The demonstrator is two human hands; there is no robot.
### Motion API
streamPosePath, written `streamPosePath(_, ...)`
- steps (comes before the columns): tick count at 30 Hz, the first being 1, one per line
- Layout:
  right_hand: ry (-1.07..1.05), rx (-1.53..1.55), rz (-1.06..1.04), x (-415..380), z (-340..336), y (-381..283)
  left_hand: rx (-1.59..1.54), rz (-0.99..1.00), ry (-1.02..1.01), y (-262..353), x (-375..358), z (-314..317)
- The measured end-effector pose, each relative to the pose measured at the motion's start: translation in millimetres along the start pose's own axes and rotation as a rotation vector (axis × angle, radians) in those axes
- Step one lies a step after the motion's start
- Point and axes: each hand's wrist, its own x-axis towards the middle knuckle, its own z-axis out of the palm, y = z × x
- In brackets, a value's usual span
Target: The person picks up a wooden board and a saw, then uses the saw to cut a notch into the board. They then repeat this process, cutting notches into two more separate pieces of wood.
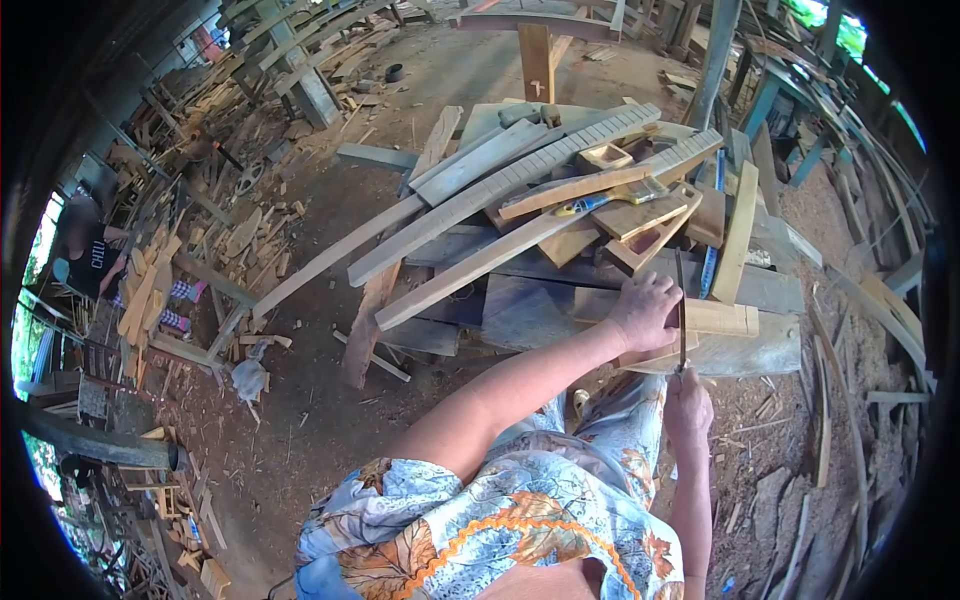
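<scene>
My left hand [648, 312] grips a pale wooden piece [722, 318] on the bench boards, its fingers curled close beside a thin dark blade [682, 315]. Seen nearly edge-on, the blade looks like a saw and crosses the piece. My right hand [689, 408] is closed around the near end of this tool, just off the front edge of the bench [770, 348]. Behind my left hand are open wooden box frames [640, 215], a yellow and blue tool [590, 204] and a blue strip-like tool [709, 270]. A curved wooden piece [737, 232] leans to the right.
Long beams [480, 270] lie diagonally across the bench and stick out to the left. A post [715, 65] stands behind it. A person [90, 250] sits at far left beside stacked wood pieces [150, 290]. Scraps [255, 230] litter the floor.
</scene>
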Motion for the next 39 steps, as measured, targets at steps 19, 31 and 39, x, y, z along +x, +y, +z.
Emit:
streamPosePath(19,-0.016,0.025,0.029,11,9,2,-0.059,0.001,0.030,-2,0,1)
streamPosePath(31,-0.025,0.082,0.029,-6,7,6,-0.080,-0.017,0.018,-4,0,5)
streamPosePath(39,0.002,0.077,0.002,20,4,-6,-0.097,-0.028,0.009,-3,0,3)
